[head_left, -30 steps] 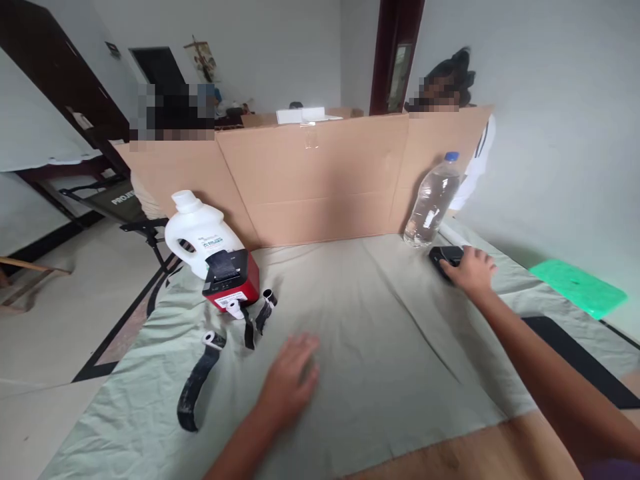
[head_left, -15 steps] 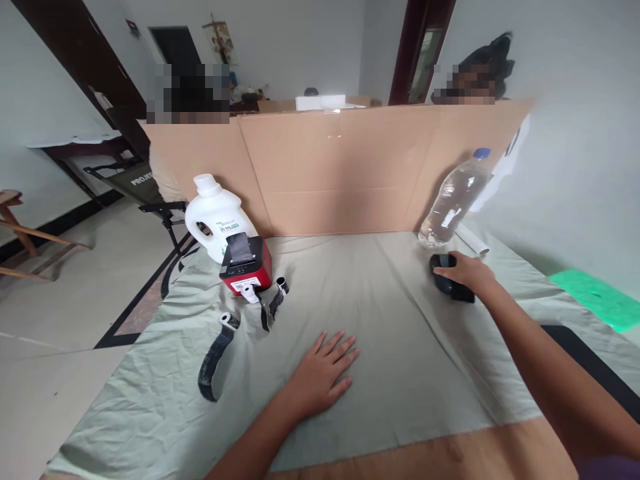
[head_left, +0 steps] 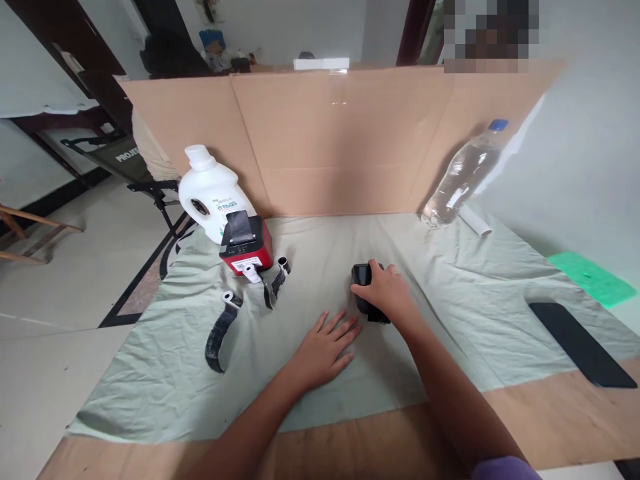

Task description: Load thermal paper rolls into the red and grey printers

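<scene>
My left hand (head_left: 325,350) lies flat on the pale green cloth (head_left: 320,407) with its fingers spread, holding nothing. Just beyond and to the right of it, my right hand (head_left: 390,291) grips a small black boxy device (head_left: 361,275) from above. My palm and fingers cover much of the device, and I cannot make out its kind. To the left of my hands lie two small paper rolls with dark strips trailing from them, a nearer roll (head_left: 223,330) and a farther roll (head_left: 278,283). Behind them sits a red and black printer (head_left: 255,250) with a dark strip on top.
A white detergent jug (head_left: 213,193) stands behind the printer. A tilted clear bottle (head_left: 463,177) leans on the cardboard panel (head_left: 320,147), beside a white tube (head_left: 475,220). At right lie a flat black slab (head_left: 583,343) and a green sheet (head_left: 593,277). People are behind the panel.
My right hand has brought the black device leftward from near the bottle to the middle of the cloth. My left hand stays flat on the cloth. The camera view has tilted down.
</scene>
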{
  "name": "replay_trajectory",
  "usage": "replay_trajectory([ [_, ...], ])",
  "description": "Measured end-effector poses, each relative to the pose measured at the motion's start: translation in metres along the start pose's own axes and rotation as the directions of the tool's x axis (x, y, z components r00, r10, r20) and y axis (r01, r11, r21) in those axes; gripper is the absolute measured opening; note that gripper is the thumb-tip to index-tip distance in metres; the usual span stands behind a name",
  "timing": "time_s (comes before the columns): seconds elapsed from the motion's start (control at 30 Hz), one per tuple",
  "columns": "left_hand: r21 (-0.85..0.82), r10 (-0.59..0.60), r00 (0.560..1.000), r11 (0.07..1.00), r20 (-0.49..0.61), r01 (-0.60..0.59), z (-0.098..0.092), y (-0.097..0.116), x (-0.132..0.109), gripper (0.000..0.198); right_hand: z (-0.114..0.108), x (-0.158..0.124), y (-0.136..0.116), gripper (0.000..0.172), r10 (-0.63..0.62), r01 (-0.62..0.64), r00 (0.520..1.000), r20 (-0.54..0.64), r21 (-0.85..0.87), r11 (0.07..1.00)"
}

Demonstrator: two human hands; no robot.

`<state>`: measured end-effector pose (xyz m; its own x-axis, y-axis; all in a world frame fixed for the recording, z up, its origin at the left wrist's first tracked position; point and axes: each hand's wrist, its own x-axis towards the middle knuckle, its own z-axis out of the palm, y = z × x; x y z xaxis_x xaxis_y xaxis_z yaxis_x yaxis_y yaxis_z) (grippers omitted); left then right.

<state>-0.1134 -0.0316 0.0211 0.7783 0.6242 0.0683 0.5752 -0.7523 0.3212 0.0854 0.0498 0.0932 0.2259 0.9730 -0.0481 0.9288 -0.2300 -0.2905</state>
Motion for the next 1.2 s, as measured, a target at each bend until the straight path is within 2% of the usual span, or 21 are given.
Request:
replay_trajectory([
  [0.17,-0.004,-0.001,1.000,1.000,0.029,0.001,-0.001,0.000,0.001,0.055,0.006,-0.003,0.001,0.063,0.023,-0.024,0.999,0.032,0.023,0.999],
  [0.33,-0.014,-0.011,1.000,1.000,0.002,0.011,-0.002,0.000,0.002,0.056,0.010,-0.007,-0.015,0.064,-0.014,0.011,0.999,0.053,0.064,0.998],
  [0.43,-0.096,0.048,0.994,0.994,-0.101,-0.058,-0.002,0.000,-0.005,0.040,0.013,-0.004,-0.014,0.070,-0.053,0.047,0.998,0.045,0.134,0.990],
  [0.5,-0.207,0.044,0.968,0.973,-0.249,-0.098,-0.003,-0.002,-0.009,0.031,0.013,0.003,0.001,0.082,-0.120,0.085,0.986,0.119,0.267,0.960],
  [0.53,-0.273,-0.013,0.943,0.959,-0.331,-0.082,-0.004,-0.005,-0.009,0.030,0.013,0.008,0.011,0.087,-0.173,0.109,0.973,0.154,0.356,0.928],
  [0.6,-0.407,-0.223,0.875,0.913,-0.429,0.033,-0.009,-0.014,-0.003,0.029,0.016,0.018,0.034,0.085,-0.274,0.157,0.950,0.148,0.530,0.833],
  [0.67,-0.486,-0.423,0.810,0.851,-0.407,0.200,-0.017,-0.028,0.013,0.029,0.023,0.025,0.051,0.074,-0.311,0.202,0.949,0.047,0.667,0.717],
  [0.7,-0.485,-0.481,0.791,0.831,-0.377,0.274,-0.020,-0.036,0.023,0.033,0.029,0.027,0.056,0.069,-0.304,0.215,0.953,-0.004,0.717,0.663],
  [0.77,-0.420,-0.506,0.794,0.836,-0.338,0.353,-0.025,-0.049,0.044,0.047,0.044,0.027,0.058,0.065,-0.268,0.237,0.959,-0.089,0.769,0.593],
  [0.83,-0.361,-0.475,0.812,0.863,-0.338,0.355,-0.024,-0.056,0.060,0.053,0.058,0.023,0.055,0.065,-0.251,0.283,0.954,-0.163,0.764,0.580],
  [0.9,-0.362,-0.455,0.812,0.873,-0.365,0.326,-0.017,-0.056,0.068,0.050,0.067,0.017,0.050,0.066,-0.267,0.334,0.940,-0.214,0.739,0.585],
  [1.07,-0.375,-0.442,0.808,0.877,-0.390,0.299,-0.001,-0.046,0.066,0.049,0.073,0.011,0.041,0.069,-0.305,0.378,0.923,-0.236,0.712,0.592],
  [1.2,-0.267,-0.443,0.816,0.893,-0.371,0.363,0.003,-0.040,0.059,0.050,0.075,0.011,0.043,0.070,-0.315,0.367,0.925,-0.210,0.707,0.605],
])
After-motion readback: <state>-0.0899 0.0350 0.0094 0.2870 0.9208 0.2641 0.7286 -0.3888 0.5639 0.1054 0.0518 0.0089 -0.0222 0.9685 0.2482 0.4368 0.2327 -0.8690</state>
